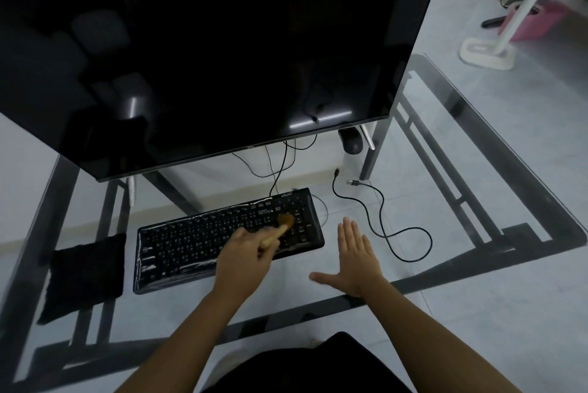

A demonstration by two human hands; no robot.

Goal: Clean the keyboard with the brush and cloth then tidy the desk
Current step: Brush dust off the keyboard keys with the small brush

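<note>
1. We find the black, rectangular plastic keyboard [229,240] lying at a slant on the clear glass desk [461,201], below the large dark monitor [206,52].
2. We note the left hand [243,260] clenched around the handle of a small wooden brush with tan bristles [280,228]; its bristles touch the keys near the keyboard's right end.
3. We record the right hand [354,257] released, fingers spread flat just right of the keyboard.
4. The black square cloth [84,276] lies left of the keyboard.
5. A loose black cable [385,224] curls well right.
</note>
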